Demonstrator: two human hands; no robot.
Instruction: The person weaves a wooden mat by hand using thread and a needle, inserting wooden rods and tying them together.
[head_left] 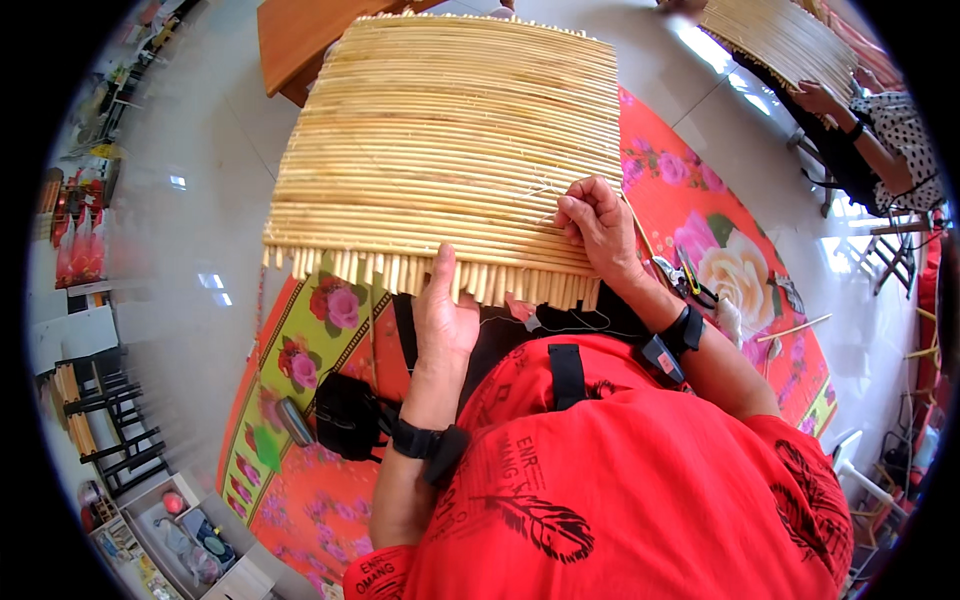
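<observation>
A panel of pale yellow reed stalks (450, 130), laid side by side, is spread before me, its stalk ends sticking out unevenly along the near edge. My left hand (442, 318) grips that near edge, thumb on top and fingers hidden underneath. Over the panel's right part, my right hand (600, 228) is closed in a pinch. Whatever is between its fingertips is too small to make out. Just left of those fingers, loose ends of thin white thread (541, 186) stand up from the stalks.
A red flowered mat (690, 170) covers the floor around me. Pliers (690, 275) lie on it at right, a black bag (348, 415) at left. Beyond the panel stands a wooden table (300, 40). At far right a person's hand (815, 98) touches another reed panel (780, 40).
</observation>
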